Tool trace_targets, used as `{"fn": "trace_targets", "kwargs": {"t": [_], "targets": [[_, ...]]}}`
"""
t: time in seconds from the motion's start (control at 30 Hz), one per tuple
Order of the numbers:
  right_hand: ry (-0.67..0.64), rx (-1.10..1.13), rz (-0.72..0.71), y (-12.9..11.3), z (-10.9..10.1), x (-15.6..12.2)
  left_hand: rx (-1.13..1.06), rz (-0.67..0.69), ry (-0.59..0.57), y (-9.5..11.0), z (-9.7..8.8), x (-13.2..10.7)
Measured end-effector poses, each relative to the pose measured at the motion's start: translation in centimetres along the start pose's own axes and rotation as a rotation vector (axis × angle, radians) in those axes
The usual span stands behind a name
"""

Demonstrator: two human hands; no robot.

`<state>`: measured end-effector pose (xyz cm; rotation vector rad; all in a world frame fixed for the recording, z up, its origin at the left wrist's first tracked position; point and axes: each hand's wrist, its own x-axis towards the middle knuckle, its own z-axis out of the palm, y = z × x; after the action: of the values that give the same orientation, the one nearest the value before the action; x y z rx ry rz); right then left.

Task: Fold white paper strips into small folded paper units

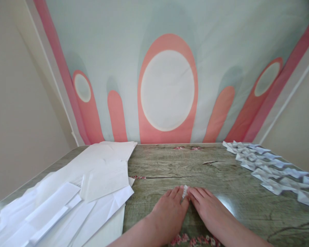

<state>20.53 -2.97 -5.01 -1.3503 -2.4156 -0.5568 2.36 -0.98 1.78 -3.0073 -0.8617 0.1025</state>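
Note:
A small piece of folded white paper (184,190) lies at the middle of the table, mostly hidden by my fingers. My left hand (170,207) presses on its left side, fingers together and pointing away from me. From the right, my right hand (202,202) meets it with closed fingers at the paper's edge. The thumbs and fingertips of both hands nearly touch around the paper. How the paper is folded underneath cannot be made out.
White paper sheets (103,181) lie in a spread pile on the left of the wood-patterned table (154,161). Rows of folded white paper pieces (262,164) stand along the right side. A pink and pale-green backdrop (216,44) rises behind the table's far edge.

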Motion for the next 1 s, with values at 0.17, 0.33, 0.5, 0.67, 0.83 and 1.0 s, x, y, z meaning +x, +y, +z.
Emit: {"fn": "trace_targets", "kwargs": {"t": [0.17,0.33,0.5,0.67,0.83,1.0], "targets": [[0.000,0.000,-0.010,0.1,-0.1,0.1,-0.044,0.012,-0.057,-0.2,-0.9,-0.2],[-0.032,-0.017,-0.014,0.2,0.0,0.0,-0.060,0.033,-0.019,-0.6,-1.4,-0.4],[-0.020,0.030,-0.012,0.7,-0.2,0.2,-0.129,0.076,0.055,-1.1,-1.6,-0.3],[0.020,0.211,-0.026,1.5,-1.2,0.7,-0.215,0.046,0.095,-1.5,-1.1,0.4],[0.003,0.274,-0.024,1.5,-2.3,0.9,-0.291,-0.004,0.158,-2.3,-0.4,1.1],[0.022,0.270,-0.045,1.6,-2.2,1.0,-0.463,-0.034,0.222,-3.1,0.7,1.4]]}}
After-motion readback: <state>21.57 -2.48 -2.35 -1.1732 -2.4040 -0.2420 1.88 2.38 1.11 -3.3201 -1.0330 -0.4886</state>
